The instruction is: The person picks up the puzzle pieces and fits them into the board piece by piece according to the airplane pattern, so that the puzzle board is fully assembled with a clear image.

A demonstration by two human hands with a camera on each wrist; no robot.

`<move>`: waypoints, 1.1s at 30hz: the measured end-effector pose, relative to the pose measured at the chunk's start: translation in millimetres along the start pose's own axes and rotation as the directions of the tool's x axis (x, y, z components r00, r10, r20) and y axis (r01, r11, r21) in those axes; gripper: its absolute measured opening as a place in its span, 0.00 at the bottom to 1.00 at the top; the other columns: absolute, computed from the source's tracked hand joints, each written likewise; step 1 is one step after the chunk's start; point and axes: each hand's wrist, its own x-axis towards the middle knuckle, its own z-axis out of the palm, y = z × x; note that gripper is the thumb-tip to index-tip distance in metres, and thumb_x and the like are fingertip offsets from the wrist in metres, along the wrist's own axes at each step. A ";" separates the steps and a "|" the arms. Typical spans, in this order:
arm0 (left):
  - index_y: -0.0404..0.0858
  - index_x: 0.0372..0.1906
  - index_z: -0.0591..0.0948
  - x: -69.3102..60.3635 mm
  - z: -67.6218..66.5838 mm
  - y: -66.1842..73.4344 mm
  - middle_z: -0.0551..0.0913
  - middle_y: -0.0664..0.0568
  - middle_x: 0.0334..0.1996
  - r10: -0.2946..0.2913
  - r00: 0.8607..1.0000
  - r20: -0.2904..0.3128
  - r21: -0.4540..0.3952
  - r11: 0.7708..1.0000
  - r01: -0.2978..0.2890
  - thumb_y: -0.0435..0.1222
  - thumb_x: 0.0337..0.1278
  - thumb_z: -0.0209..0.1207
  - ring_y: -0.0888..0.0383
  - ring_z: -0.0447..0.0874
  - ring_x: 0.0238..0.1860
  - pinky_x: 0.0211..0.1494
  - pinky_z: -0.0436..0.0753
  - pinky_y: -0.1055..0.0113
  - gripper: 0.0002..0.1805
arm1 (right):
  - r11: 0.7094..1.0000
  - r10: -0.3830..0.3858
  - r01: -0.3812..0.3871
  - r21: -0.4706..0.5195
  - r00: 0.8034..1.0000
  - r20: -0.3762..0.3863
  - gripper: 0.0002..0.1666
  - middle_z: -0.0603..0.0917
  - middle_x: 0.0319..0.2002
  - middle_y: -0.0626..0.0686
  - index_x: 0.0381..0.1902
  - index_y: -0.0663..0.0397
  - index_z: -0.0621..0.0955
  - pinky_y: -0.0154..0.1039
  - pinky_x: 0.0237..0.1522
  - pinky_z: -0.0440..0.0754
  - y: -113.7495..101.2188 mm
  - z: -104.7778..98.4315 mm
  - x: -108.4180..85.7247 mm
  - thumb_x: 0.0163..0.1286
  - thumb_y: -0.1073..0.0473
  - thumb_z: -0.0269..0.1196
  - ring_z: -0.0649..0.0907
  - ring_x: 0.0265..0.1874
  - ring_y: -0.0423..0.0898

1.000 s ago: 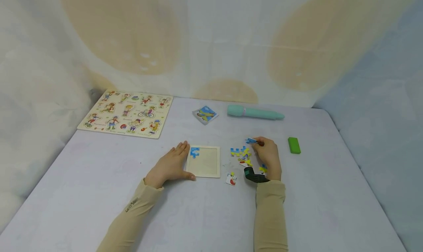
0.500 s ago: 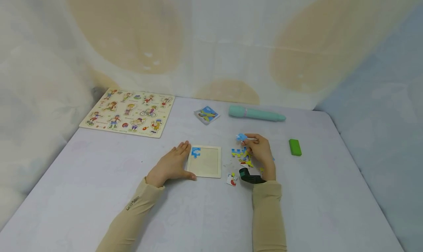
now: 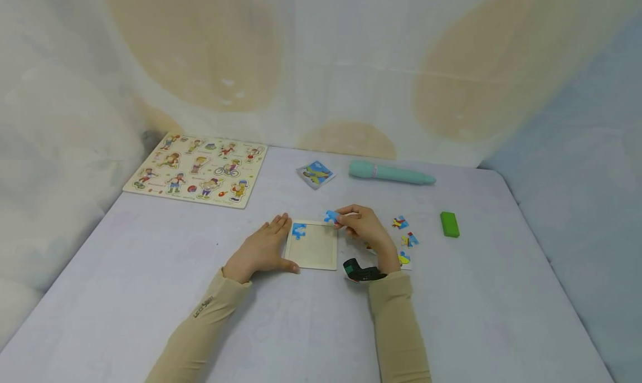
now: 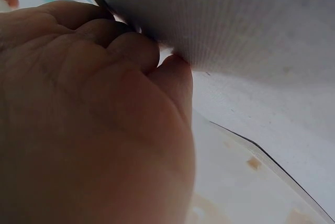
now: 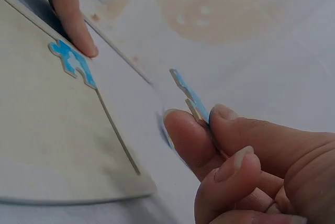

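Observation:
In the head view my left hand (image 3: pixel 263 249) rests along the left side of a square wooden puzzle tray (image 3: pixel 316 252), fingers straight and thumb at the lower corner. A blue puzzle piece (image 3: pixel 298 231) lies in the tray's upper left corner. My right hand (image 3: pixel 368 229) pinches another blue puzzle piece (image 3: pixel 331 217) between thumb and fingertips, over the tray's upper right corner. The right wrist view shows that held piece (image 5: pixel 192 98) nearly edge-on, above the surface. Several loose puzzle pieces (image 3: pixel 400 222) lie right of my right hand, which partly hides others.
Back left lies a board with cartoon sports figures (image 3: pixel 198 168). A small picture card (image 3: pixel 315 174) and a teal pen-shaped object (image 3: pixel 391 173) lie behind the tray. To the right is a green block (image 3: pixel 450 224).
My right hand has carried the pinched puzzle piece leftward from the loose pieces to the tray's upper right corner. My left hand stays against the tray.

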 end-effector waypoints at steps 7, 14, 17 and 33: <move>0.29 0.75 0.52 -0.7 -0.6 -0.2 0.48 0.39 0.77 0.007 1.000 -0.011 -0.005 1.000 -0.007 0.63 0.37 0.70 0.43 0.45 0.78 0.78 0.53 0.47 0.66 | 0.996 0.050 -0.049 -0.080 0.999 0.012 0.16 0.87 0.26 0.47 0.51 0.62 0.80 0.27 0.18 0.65 -6.1 22.3 6.0 0.68 0.60 0.63 0.71 0.14 0.37; 0.30 0.75 0.51 0.5 -0.6 1.1 0.47 0.39 0.77 -0.004 1.000 0.001 -0.015 1.000 0.004 0.62 0.37 0.70 0.44 0.43 0.79 0.79 0.52 0.48 0.67 | 0.990 0.054 -0.051 -0.133 0.998 0.020 0.15 0.89 0.28 0.53 0.49 0.63 0.80 0.27 0.17 0.66 -3.7 33.7 6.9 0.68 0.60 0.62 0.73 0.14 0.37; 0.31 0.76 0.50 1.0 -0.2 1.1 0.46 0.40 0.78 -0.014 1.000 0.011 -0.013 1.000 0.014 0.63 0.37 0.70 0.45 0.42 0.79 0.79 0.52 0.48 0.67 | 0.987 0.037 -0.035 -0.159 0.999 0.008 0.15 0.89 0.28 0.55 0.49 0.64 0.80 0.27 0.18 0.68 -1.6 38.8 8.3 0.68 0.61 0.62 0.73 0.13 0.36; 0.31 0.76 0.51 -0.1 0.2 -1.2 0.46 0.40 0.78 -0.008 1.000 -0.009 -0.017 1.000 0.007 0.62 0.37 0.71 0.44 0.43 0.79 0.79 0.52 0.48 0.67 | 0.956 0.027 -0.056 -0.289 0.994 -0.103 0.12 0.89 0.30 0.53 0.45 0.55 0.82 0.29 0.20 0.74 -3.7 53.7 8.8 0.65 0.58 0.65 0.78 0.17 0.37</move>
